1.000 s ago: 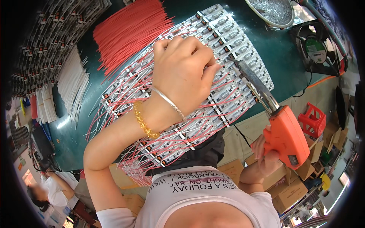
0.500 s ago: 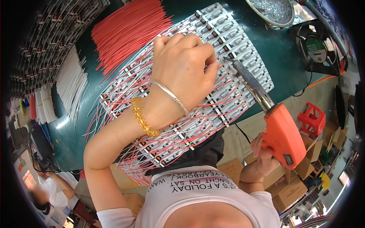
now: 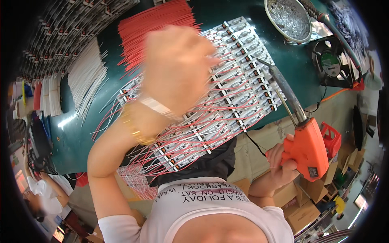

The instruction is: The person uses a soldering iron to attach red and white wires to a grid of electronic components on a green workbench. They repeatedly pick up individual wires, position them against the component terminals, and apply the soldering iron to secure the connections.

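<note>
My right hand (image 3: 283, 164) grips an orange soldering gun (image 3: 311, 150) by its handle. The gun's metal barrel slants up and left, and its tip is over the right part of a panel of small circuit boards (image 3: 243, 87). Red and white wires (image 3: 202, 131) run from the boards in rows and trail off the panel's left and near sides. My left hand (image 3: 176, 73), smeared by motion, is above the panel's left part, near a pile of red wires (image 3: 160, 22). Its fingers are too blurred to show whether they hold anything.
A bundle of white wires (image 3: 87, 77) lies on the green table (image 3: 69, 150) at left, near stacked board panels (image 3: 60, 38). At the far right are a bowl of silvery bits (image 3: 288, 20) and a black fan (image 3: 334, 60). Cartons (image 3: 302, 214) stand below right. Another person (image 3: 44, 192) is at lower left.
My left hand has moved left, from beside the gun's tip toward the red wires, and is now blurred. The soldering gun has shifted slightly right, still in my right hand. The whole view has shifted a little.
</note>
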Available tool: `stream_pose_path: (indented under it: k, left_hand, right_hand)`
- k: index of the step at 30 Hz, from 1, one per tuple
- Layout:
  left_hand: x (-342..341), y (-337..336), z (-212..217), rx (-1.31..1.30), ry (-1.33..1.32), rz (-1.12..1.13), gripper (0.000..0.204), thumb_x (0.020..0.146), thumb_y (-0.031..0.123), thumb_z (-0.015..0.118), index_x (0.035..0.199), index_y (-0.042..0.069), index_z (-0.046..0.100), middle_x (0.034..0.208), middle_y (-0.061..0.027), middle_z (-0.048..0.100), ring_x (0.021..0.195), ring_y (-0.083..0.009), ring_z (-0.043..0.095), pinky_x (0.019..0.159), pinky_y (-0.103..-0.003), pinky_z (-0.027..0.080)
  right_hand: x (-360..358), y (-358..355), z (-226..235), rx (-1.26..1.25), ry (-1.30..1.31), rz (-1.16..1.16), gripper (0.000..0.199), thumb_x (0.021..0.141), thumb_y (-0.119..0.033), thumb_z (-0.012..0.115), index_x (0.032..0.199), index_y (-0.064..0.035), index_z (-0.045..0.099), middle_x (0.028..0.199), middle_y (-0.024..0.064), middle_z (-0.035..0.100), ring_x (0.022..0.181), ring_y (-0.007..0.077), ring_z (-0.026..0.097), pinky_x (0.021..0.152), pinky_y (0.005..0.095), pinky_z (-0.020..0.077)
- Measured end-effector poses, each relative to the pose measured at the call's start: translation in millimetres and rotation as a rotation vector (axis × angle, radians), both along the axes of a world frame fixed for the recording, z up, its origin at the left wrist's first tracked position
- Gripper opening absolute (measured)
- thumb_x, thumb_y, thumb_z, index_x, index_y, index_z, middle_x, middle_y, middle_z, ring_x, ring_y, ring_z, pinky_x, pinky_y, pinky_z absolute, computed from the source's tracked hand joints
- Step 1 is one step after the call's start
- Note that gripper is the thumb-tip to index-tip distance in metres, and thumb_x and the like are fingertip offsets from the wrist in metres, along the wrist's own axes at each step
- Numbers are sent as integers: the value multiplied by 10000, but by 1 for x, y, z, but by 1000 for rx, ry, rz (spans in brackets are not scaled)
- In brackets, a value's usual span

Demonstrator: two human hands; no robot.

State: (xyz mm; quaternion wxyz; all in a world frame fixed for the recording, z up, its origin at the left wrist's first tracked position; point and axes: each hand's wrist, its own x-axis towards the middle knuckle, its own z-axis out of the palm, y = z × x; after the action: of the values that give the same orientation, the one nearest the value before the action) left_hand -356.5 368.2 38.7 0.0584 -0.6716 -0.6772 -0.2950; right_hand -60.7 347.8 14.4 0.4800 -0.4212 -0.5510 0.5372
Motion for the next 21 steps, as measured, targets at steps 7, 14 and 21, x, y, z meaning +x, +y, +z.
stream_pose_path:
  k: [7,14,21]
  left_hand:
    - [-176,-119,-18,-263,337,509,124,803,179,676,906,110,688,863,-41,657,862,-261,595,781,-405,420]
    - [-179,-117,-30,-220,344,415,96,820,151,657,885,81,644,842,-75,662,832,-281,598,803,-398,406]
    - [-139,-100,-4,144,61,360,43,898,62,614,905,20,622,761,-48,619,646,-128,566,608,-251,455]
  right_hand:
    - [13,9,-4,20,76,167,738,898,-501,579,1300,94,403,509,-4,426,408,95,391,436,241,375]
    - [16,10,-3,74,66,192,718,926,-491,540,1312,94,388,516,-6,425,422,94,394,435,241,378]
    - [26,8,-10,54,72,159,707,936,-491,521,1315,90,386,522,-9,426,435,91,396,438,239,381]
